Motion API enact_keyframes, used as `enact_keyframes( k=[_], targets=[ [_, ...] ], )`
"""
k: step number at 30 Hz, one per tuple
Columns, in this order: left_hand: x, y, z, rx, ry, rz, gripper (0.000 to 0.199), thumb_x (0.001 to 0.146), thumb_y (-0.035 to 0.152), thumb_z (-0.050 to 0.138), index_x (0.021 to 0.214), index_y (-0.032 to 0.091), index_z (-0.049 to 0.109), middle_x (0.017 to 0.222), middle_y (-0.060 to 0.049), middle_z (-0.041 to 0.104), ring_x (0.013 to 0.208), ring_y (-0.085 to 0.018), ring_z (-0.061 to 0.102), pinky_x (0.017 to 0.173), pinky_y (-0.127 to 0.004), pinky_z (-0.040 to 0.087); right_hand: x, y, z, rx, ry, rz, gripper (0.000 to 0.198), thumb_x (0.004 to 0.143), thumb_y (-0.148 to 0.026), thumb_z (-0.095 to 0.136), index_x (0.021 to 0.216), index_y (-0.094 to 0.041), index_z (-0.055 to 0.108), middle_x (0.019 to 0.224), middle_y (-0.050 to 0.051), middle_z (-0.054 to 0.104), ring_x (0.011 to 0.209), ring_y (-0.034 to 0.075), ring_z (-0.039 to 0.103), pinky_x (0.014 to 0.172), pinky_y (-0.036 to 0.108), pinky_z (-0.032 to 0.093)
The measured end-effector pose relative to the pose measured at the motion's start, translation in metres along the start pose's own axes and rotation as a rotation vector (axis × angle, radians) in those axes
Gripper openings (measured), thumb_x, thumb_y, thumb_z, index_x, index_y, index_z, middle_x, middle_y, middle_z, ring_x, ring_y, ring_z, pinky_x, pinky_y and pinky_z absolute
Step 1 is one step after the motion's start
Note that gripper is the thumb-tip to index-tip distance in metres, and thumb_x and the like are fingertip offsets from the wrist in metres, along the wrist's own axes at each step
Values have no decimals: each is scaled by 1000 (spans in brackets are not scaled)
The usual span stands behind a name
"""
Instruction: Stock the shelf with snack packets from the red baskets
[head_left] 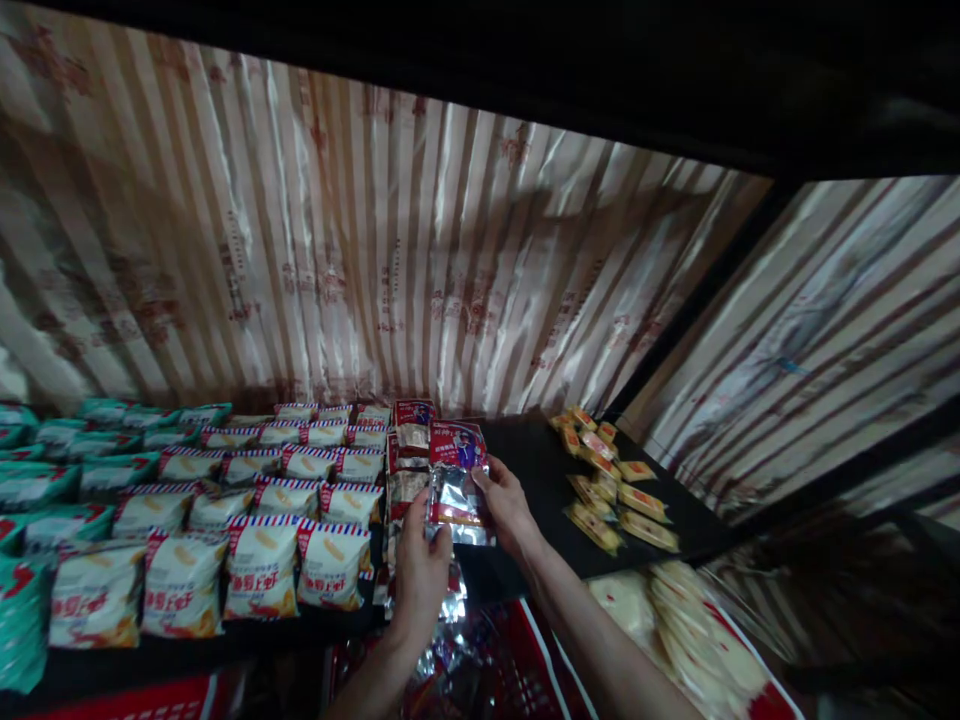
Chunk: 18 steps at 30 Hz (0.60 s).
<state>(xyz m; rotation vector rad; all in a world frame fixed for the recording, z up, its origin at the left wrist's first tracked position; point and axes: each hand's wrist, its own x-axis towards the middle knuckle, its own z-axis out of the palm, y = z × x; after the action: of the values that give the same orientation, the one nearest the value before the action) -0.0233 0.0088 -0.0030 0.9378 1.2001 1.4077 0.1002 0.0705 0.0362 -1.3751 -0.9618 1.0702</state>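
Over the black shelf I hold a shiny red-and-silver snack packet [456,488] between both hands. My left hand [424,545] grips its lower left edge, fingers partly hidden. My right hand [506,500] pinches the right edge, thumb lying across the front. Just left of it, a column of similar red-and-silver packets [412,440] lies on the shelf, partly covered by my left hand and the held packet. Beneath my forearms, a red basket [534,650] contains more shiny packets, blurred and dim.
Rows of white snack bags [261,570] with striped tops fill the shelf's left, beside green bags [67,525]. Small yellow packets [600,480] lie loosely at the right of the black shelf [525,445]. Pale flat packs [675,625] sit lower right. A corrugated wall [420,250] stands behind.
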Motion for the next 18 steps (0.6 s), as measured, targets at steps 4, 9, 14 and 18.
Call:
enact_keyframes(
  k=[4, 9, 14, 18],
  targets=[
    [14, -3, -9, 94, -6, 98, 42, 70, 23, 63, 111, 24, 59, 116, -8, 61, 113, -25, 53, 95, -36, 43, 16, 7, 7, -61, -4, 29, 39, 62, -37, 65, 97, -20, 62, 77, 4, 69, 64, 18, 62, 58, 28, 48],
    [18, -13, -20, 274, 50, 226, 32, 76, 19, 53, 106, 21, 64, 124, -11, 51, 119, -27, 47, 103, -42, 36, 27, 16, 12, -101, -7, 30, 35, 62, -34, 64, 93, -18, 64, 73, 3, 67, 60, 15, 60, 55, 27, 45],
    [17, -17, -19, 326, 56, 271, 37, 78, 20, 50, 114, 21, 61, 134, -11, 45, 127, -27, 40, 107, -43, 32, 32, 10, 19, -143, 2, 17, 27, 62, -27, 63, 87, -18, 66, 75, 3, 69, 62, 15, 60, 59, 26, 46],
    [17, -16, -16, 308, 45, 247, 41, 74, 19, 56, 114, 20, 61, 138, -10, 43, 133, -30, 32, 111, -42, 26, 36, 6, 31, -196, -19, 15, 24, 66, -23, 59, 88, -17, 65, 74, 4, 69, 61, 15, 61, 57, 26, 46]
  ],
)
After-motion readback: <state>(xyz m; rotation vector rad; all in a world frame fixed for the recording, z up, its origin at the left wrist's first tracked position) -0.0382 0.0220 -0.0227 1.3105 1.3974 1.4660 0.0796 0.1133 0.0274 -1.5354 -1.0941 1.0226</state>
